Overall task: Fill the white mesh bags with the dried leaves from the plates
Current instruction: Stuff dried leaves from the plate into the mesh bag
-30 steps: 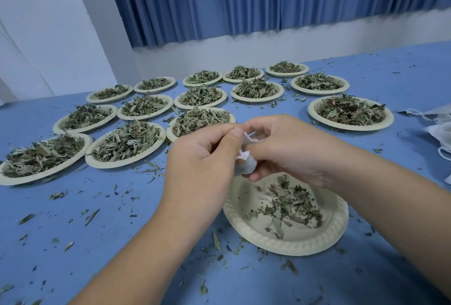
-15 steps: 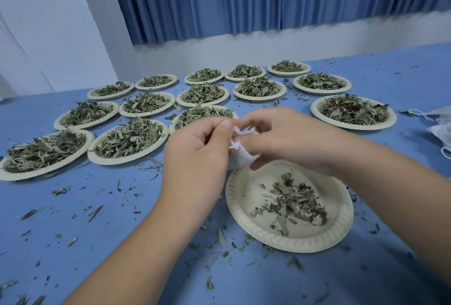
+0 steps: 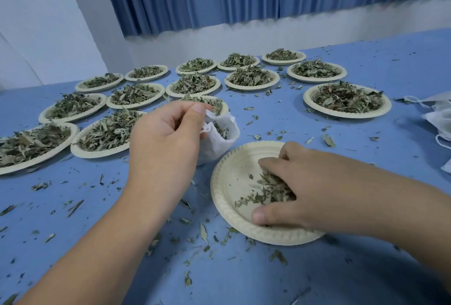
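Left hand (image 3: 166, 138) pinches bag (image 3: 219, 136) rim, mouth open; right hand (image 3: 305, 190) curls round leaves (image 3: 263, 195) on plate (image 3: 227, 177). Should scoop a firm bunch and keep the bag close.

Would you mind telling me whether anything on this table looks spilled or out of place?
Yes. Leaf scraps are spilled across the blue table, thickest around the near plate, where the right hand gathers dried leaves. No plate looks tipped or damaged.

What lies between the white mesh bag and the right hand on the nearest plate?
Head view: only the nearest plate, its rim and nearly bare inner surface with few leaf crumbs, separates the white mesh bag from the right hand.
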Motion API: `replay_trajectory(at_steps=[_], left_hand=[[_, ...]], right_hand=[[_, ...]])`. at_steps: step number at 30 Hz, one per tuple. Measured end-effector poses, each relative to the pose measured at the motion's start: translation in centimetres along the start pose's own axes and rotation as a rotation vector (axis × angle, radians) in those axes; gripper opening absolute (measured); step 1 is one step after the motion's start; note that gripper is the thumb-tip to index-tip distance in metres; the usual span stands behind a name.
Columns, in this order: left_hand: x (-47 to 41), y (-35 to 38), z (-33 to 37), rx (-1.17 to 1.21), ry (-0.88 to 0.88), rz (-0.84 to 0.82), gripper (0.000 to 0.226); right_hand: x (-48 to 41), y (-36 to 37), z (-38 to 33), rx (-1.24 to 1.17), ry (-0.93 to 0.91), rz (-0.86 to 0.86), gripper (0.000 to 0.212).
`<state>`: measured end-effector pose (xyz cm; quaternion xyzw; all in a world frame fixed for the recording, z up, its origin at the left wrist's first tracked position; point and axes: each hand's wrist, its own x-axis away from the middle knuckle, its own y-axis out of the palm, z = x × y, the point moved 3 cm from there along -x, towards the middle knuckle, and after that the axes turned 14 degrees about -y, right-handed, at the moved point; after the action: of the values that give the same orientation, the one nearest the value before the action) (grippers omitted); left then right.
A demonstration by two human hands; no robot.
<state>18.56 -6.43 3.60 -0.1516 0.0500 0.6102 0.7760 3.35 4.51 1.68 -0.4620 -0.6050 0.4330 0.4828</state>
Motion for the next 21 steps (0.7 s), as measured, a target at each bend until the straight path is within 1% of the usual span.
replay_trajectory(at_steps=[2, 4, 8, 16, 21], left_hand=[[0.0, -0.1, 0.0, -0.016, 0.017, 0.009, 0.024], [0.0, -0.3, 0.2, -0.074, 0.059, 0.046, 0.024], [0.3, -0.6, 0.8, -0.150, 0.137, 0.112, 0.026], [0.6, 0.0, 0.4, -0.233, 0.138, 0.085, 0.019], [1.0, 0.6, 0.4, -0.296, 0.124, 0.030, 0.018]], right_hand=[[-0.3, 0.4, -0.4, 0.032, 0.019, -0.004, 0.079], [-0.5, 0.6, -0.8, 0.001, 0.021, 0.010, 0.065], [-1.0, 0.8, -1.3, -0.083, -0.049, 0.065, 0.045], [-1.3, 0.8, -1.2, -0.123, -0.143, 0.195, 0.019], [-1.3, 0.3, -0.4, -0.264, -0.144, 0.290, 0.008]])
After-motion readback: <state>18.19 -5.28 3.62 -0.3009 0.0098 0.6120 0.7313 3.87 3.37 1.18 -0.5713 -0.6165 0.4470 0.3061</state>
